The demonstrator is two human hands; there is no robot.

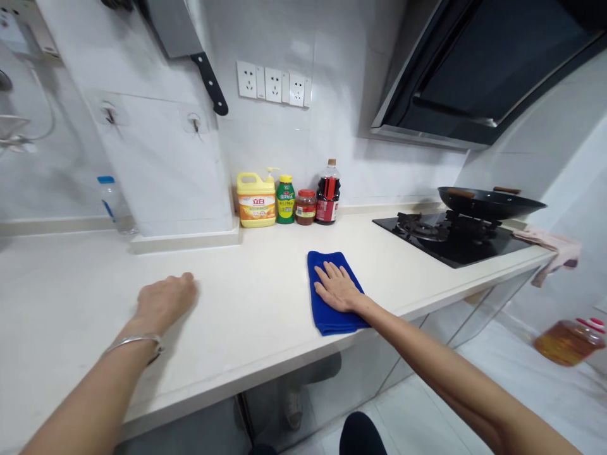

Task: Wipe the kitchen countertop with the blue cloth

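A folded blue cloth (327, 317) lies on the white countertop (265, 284), close to its front edge. My right hand (337, 287) rests flat on top of it, fingers spread, pressing rather than gripping. Off to the left, my left hand (165, 300) is over the countertop with its fingers curled into a loose fist. Nothing shows in that hand, and its fingertips are partly hidden and slightly blurred. A metal bracelet (135, 342) circles the left wrist.
Along the wall stand a yellow detergent jug (257, 201), a green bottle (285, 201), a red-lidded jar (305, 208) and a dark sauce bottle (327, 194). At right, a wok (490, 203) sits on the gas stove (450, 243). A cleaver (177, 31) hangs above left.
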